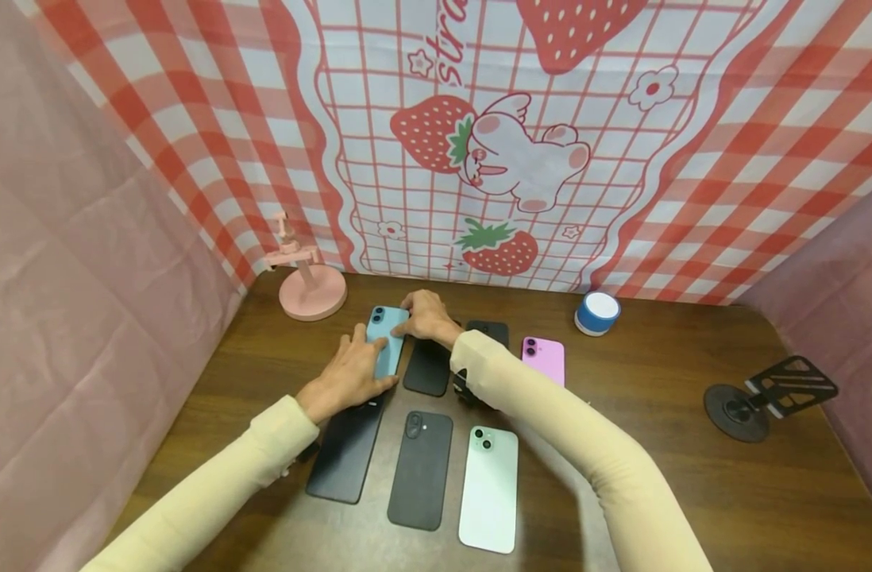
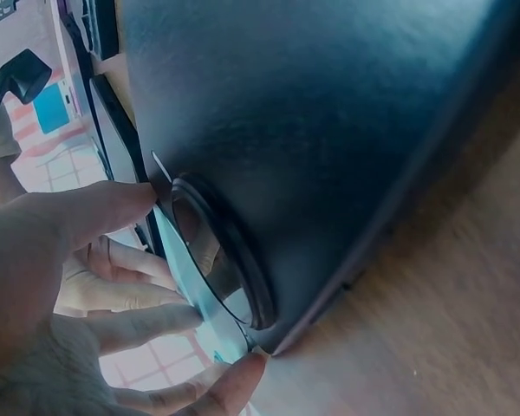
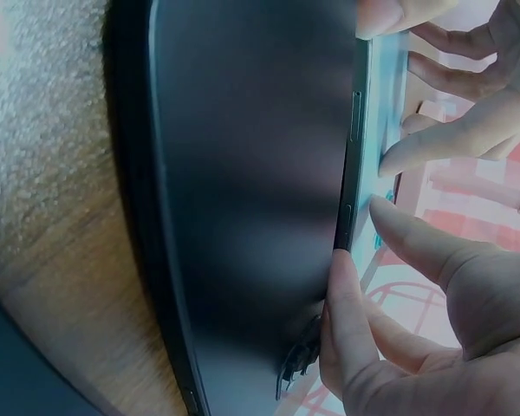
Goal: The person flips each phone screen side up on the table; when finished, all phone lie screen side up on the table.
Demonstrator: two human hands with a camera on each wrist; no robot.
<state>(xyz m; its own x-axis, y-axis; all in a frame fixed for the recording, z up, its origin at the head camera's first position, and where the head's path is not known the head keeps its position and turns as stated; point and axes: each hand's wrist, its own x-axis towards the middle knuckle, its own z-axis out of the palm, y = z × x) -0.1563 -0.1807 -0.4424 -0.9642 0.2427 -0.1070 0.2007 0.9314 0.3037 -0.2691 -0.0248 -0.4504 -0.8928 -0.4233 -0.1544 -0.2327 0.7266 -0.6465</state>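
A light blue phone (image 1: 388, 324) lies back up at the far left of the group of phones. My left hand (image 1: 346, 377) spans its lower half, thumb at the right edge, fingers at the left edge and on the back. My right hand (image 1: 429, 315) pinches its upper right side, the thumb on the back and the fingers along the edge; the right wrist view shows this side edge (image 3: 357, 147). Just below, a black phone (image 1: 345, 457) with a round camera ring (image 2: 221, 251) lies near my left palm. Another black phone (image 1: 427, 369) lies beside the blue one.
A dark grey phone (image 1: 420, 477) and a mint phone (image 1: 489, 492) lie in front. A black phone (image 1: 488, 328) and a pink phone (image 1: 545, 361) are partly behind my right arm. Around them stand a pink stand (image 1: 312, 294), blue-and-white cylinder (image 1: 596, 315) and black stand (image 1: 738, 415).
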